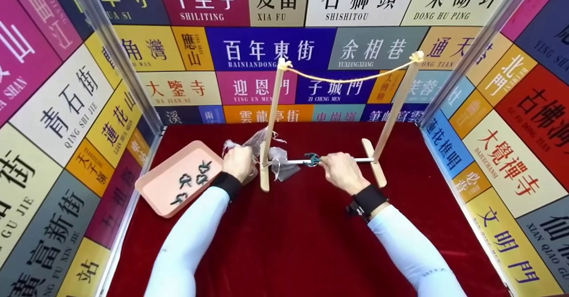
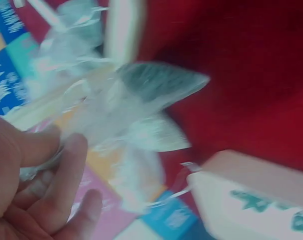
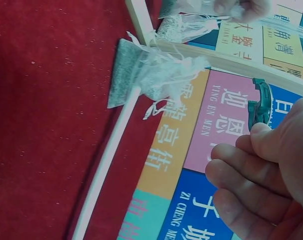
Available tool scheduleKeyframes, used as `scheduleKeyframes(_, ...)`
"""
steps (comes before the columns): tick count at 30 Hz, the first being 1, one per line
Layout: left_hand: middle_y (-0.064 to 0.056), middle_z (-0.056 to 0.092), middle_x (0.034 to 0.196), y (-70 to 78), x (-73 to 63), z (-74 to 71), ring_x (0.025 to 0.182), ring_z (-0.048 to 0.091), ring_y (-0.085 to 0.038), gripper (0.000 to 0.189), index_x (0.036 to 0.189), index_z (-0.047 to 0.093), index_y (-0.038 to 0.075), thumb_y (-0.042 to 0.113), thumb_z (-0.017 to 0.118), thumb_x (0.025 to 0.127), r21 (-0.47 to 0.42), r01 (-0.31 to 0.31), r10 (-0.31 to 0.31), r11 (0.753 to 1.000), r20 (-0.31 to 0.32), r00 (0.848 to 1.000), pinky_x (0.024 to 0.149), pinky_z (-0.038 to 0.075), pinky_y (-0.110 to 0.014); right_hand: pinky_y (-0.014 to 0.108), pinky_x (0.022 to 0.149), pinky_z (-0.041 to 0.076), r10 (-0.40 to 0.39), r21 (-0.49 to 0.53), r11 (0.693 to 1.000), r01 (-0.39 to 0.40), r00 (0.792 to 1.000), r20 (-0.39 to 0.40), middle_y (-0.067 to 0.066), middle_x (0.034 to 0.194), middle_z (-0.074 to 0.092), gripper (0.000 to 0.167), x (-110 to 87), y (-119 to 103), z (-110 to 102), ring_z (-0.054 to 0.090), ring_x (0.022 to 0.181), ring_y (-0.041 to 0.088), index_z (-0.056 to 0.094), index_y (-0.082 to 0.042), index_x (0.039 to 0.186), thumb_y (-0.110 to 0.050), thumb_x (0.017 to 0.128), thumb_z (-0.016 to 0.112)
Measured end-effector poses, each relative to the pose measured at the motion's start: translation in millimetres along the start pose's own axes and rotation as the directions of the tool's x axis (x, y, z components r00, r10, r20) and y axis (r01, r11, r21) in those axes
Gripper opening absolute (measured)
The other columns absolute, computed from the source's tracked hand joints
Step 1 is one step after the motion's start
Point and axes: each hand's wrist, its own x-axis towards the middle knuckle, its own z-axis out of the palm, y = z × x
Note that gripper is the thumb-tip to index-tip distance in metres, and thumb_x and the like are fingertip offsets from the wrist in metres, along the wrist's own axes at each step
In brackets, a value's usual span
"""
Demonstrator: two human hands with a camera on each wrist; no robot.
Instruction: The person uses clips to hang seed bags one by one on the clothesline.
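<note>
My left hand point(image 1: 239, 162) is just left of the wooden stand's left post. In the left wrist view, its thumb and fingers pinch the gathered sheer fabric of a small gauze drawstring pouch point(image 2: 164, 85) with dark filling, other pale pouches beside it. My right hand point(image 1: 344, 171) pinches a green plastic clip point(image 3: 261, 102) between thumb and index finger, its other fingers loosely bent. The clip appears in front of the stand's white crossbar point(image 1: 293, 161) in the head view. More gauze pouches point(image 3: 126, 70) lie at the crossbar's left end, against the post.
A yellow cord point(image 1: 351, 80) sags between the tops of the left post point(image 1: 273, 110) and right post point(image 1: 395, 106). A pink tray point(image 1: 155, 172) with several green clips point(image 1: 203, 172) sits at the left on the red cloth point(image 1: 302, 243). Printed panels point(image 1: 271, 43) enclose the back and sides.
</note>
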Motion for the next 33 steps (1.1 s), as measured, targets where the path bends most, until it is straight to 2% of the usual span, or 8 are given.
scheduleKeyframes(6,-0.026,0.083,0.095,24.8,7.7,-37.0,0.09,0.083,-0.049,0.018,0.092,0.081,0.003,0.013,0.072,0.103,-0.049,-0.089,0.089,0.995,-0.002,0.996,0.077,0.069,-0.062,0.058,0.057,0.06,-0.012,-0.006,1.0,0.012,0.999,-0.042,0.01,0.068,0.069,0.038,8.8,-4,-10,0.073,0.065,0.04,0.055,-0.01,0.071,-0.012,0.106,0.071)
scheduleKeyframes(12,-0.023,0.084,0.102,48.9,15.3,-74.5,0.093,0.083,-0.048,0.016,0.115,0.079,0.005,0.012,0.076,0.101,-0.107,-0.15,0.152,0.983,0.012,0.988,0.079,0.069,-0.06,0.057,0.055,0.06,-0.032,-0.019,0.999,0.03,0.995,-0.093,0.013,0.072,0.073,0.027,23.7,-9,-30,0.072,0.064,0.039,0.069,-0.006,0.08,-0.013,0.106,0.071)
scheduleKeyframes(15,-0.02,0.084,0.103,61.9,18.3,-90.9,0.095,0.082,-0.047,0.018,0.118,0.076,0.006,0.012,0.077,0.101,-0.099,-0.171,0.173,0.98,0.011,0.985,0.08,0.07,-0.058,0.057,0.055,0.06,-0.035,-0.022,0.999,0.033,0.992,-0.125,0.014,0.071,0.071,0.024,33.0,-12,-46,0.071,0.062,0.039,0.072,-0.005,0.083,-0.012,0.106,0.071)
scheduleKeyframes(18,-0.017,0.084,0.104,76.0,20.5,-108.0,0.096,0.083,-0.043,0.013,0.115,0.076,0.006,0.011,0.075,0.103,-0.075,-0.209,0.21,0.975,0.014,0.978,0.082,0.07,-0.055,0.055,0.054,0.06,-0.065,-0.059,0.997,0.056,0.986,-0.156,0.012,0.067,0.066,0.028,43.4,-16,-64,0.069,0.06,0.037,0.066,-0.006,0.079,-0.013,0.106,0.07)
scheduleKeyframes(22,-0.016,0.084,0.106,93.5,26.4,-132.3,0.097,0.083,-0.039,0.014,0.11,0.082,0.006,0.009,0.068,0.108,-0.064,-0.264,0.265,0.962,-0.007,0.964,0.085,0.07,-0.051,0.053,0.049,0.057,-0.15,-0.13,0.984,0.122,0.96,-0.237,0.011,0.062,0.057,0.032,60.0,-21,-86,0.062,0.054,0.035,0.057,-0.007,0.075,-0.009,0.105,0.068)
scheduleKeyframes(25,-0.018,0.082,0.111,104.1,33.5,-150.8,0.101,0.081,-0.039,0.015,0.11,0.082,0.005,0.003,0.067,0.106,-0.051,-0.287,0.286,0.957,-0.029,0.958,0.09,0.07,-0.049,0.052,0.046,0.054,-0.202,-0.163,0.974,0.158,0.933,-0.299,0.009,0.06,0.052,0.032,71.7,-25,-99,0.055,0.05,0.032,0.054,-0.005,0.074,-0.005,0.105,0.065)
scheduleKeyframes(30,-0.018,0.081,0.115,116.5,48.7,-178.0,0.105,0.08,-0.038,0.014,0.115,0.078,0.003,0.005,0.066,0.107,0.0,-0.294,0.293,0.956,-0.06,0.954,0.094,0.069,-0.049,0.047,0.043,0.049,-0.221,-0.178,0.97,0.165,0.905,-0.364,0.005,0.059,0.044,0.036,90.2,-32,-122,0.043,0.049,0.024,0.051,-0.006,0.071,-0.002,0.106,0.059)
scheduleKeyframes(33,-0.017,0.083,0.115,120.8,55.8,-190.1,0.103,0.081,-0.038,0.016,0.117,0.078,0.004,0.01,0.065,0.111,0.044,-0.308,0.311,0.95,-0.096,0.946,0.092,0.07,-0.049,0.046,0.043,0.047,-0.218,-0.185,0.97,0.156,0.895,-0.389,0.007,0.059,0.046,0.04,102.4,-38,-137,0.043,0.049,0.024,0.053,-0.005,0.072,-0.007,0.111,0.058)
